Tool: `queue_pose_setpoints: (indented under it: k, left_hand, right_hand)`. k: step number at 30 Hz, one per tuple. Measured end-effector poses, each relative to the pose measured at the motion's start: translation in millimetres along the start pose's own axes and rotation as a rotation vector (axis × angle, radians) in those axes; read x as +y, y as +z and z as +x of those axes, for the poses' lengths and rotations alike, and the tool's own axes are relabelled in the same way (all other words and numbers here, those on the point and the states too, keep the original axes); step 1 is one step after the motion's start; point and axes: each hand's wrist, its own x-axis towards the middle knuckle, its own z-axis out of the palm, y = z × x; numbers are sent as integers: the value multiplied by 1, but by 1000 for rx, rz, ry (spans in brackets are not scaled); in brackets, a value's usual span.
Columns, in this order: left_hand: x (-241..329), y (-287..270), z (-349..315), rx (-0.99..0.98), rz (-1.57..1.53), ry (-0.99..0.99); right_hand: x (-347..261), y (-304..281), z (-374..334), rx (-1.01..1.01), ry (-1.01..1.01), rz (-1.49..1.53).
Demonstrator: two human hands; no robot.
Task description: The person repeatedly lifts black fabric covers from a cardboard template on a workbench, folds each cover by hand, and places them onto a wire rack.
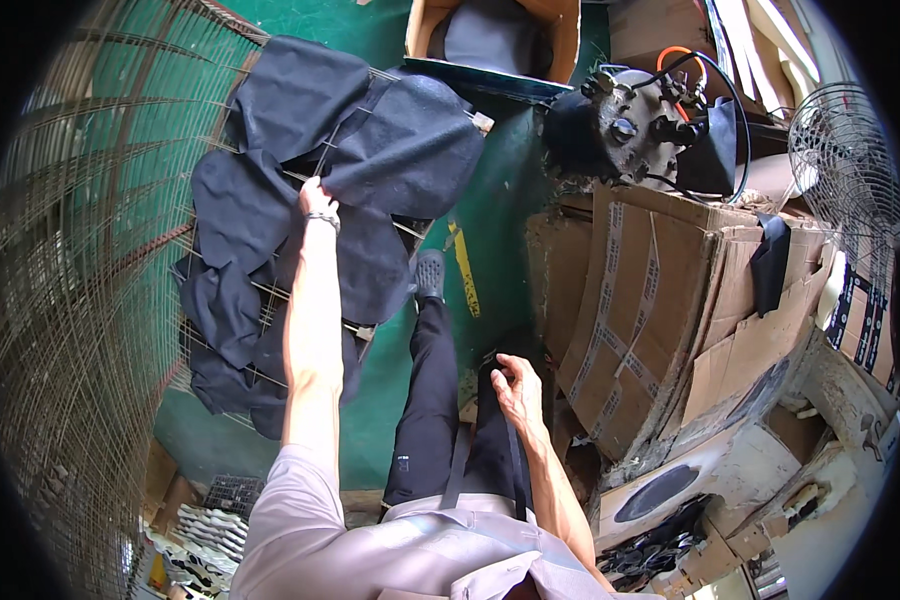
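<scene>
We see matte, near-black, rounded cloth pieces point(410, 150) around our left fingers point(312, 187), whose grip we cannot tell; our right fingers point(505, 370) curl loosely. Right of them, printed tape point(652, 275) crosses a carton point(688, 255).

The head view looks steeply down from the wearer's head, over the shirt point(440, 545) and legs point(430, 400) to the floor point(505, 250). Its wide fisheye lens bows the rack point(80, 330) at the left and ends in a black curved border. The shirt sits nearest, at the lower edge; the left hand point(319, 202) lies farther out, and the box point(567, 45), at the top, beyond it.
</scene>
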Motion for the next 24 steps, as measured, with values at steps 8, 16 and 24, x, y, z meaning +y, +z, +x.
queue_pose_setpoints:
  k: [8, 16, 24]
  left_hand:
    - [106, -70, -220, -11, 394, 1197]
    - [318, -225, -410, 502, 393, 1897]
    - [395, -281, -407, 868, 778, 1799]
  right_hand:
    - [-12, -15, -18, -145, 166, 170]
    - [-40, -40, -39, -245, -139, -57]
    - [-36, -82, -67, -234, -106, -99]
